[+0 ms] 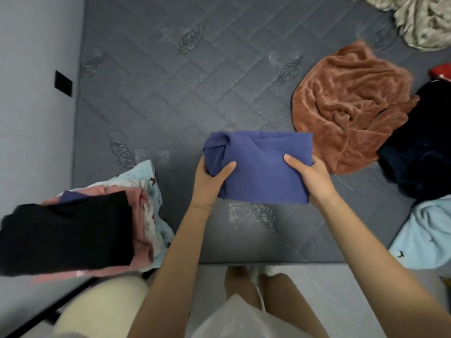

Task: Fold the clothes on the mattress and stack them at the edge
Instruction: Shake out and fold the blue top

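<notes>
Where the hands are: head view — the left hand [210, 178] and right hand [311, 178] each grip one end of the folded blue garment [261, 164], thumbs flat on top and the other fingers wrapped underneath.
Blue garment: between the two palms, folded to a compact rectangle with a twisted tuck just beyond the left thumb; it is over the mattress [170, 93], near its front edge.
Stack [68, 235]: well to the left of the left-hand fingers, at the mattress edge — a black piece on top, with pink, blue and pale printed layers below.
Done: judging by the pile, several pieces are folded and stacked; the blue one looks ready to join them.
Left: the rust fleece [349, 103] just beyond the right-hand fingers, the dark garment [419, 147] farther right and the pale blue garment [424, 232] right of that forearm all lie loose; beige fabric [424, 20] lies far beyond.
Hidden or unclear: the fingers under the cloth; whether the blue garment rests on the mattress or is lifted; the stack is blurred and cut by the frame; the red item [440, 71] is too cropped to name.
</notes>
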The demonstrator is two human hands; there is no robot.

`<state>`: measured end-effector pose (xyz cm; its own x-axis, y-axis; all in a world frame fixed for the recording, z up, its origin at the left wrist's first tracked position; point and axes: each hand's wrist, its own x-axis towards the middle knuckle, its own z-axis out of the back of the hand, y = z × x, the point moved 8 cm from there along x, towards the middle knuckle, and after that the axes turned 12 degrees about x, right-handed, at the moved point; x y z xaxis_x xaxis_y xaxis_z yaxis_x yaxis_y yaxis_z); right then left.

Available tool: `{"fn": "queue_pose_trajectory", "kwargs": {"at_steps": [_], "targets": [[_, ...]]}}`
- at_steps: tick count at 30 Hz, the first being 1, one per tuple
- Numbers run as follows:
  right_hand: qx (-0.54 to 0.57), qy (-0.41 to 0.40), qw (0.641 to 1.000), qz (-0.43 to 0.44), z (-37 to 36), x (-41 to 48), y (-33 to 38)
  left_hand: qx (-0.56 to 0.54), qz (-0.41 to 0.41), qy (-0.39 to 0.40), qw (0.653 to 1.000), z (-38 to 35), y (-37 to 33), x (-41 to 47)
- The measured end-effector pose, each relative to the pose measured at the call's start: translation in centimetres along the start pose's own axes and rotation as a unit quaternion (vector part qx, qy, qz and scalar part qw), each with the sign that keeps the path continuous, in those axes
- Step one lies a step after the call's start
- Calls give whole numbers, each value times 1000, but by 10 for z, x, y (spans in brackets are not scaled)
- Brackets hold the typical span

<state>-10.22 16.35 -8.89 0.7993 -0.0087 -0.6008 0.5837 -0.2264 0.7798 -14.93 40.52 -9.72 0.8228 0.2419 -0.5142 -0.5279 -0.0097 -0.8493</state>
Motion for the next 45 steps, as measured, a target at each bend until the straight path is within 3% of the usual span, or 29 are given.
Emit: {"fn": "queue_pose_trajectory", "kwargs": {"at_steps": [7,15,21,29,36,41,45], "targets": [[-8,5,1000,10,-35,-98,6,-5,-13,-117,993,59,-20,-103],[-37,83,996,1,-134,-181,-21,-41,-40,-191,980,172,-15,-185],[-63,144,987,-14,-248,-215,-62,-51,-42,-247,967,294,1,-203],[-68,156,985,-37,-370,-221,-115,-16,1,-250,968,428,23,-182],[-219,80,972,-12,-373,-193,-158,173,50,-186,966,454,63,-151],[-250,73,966,-7,-368,-184,-161,217,24,-219,951,462,61,-150],[-263,69,962,-8,-360,-182,-158,290,18,-265,919,462,50,-155]]}}
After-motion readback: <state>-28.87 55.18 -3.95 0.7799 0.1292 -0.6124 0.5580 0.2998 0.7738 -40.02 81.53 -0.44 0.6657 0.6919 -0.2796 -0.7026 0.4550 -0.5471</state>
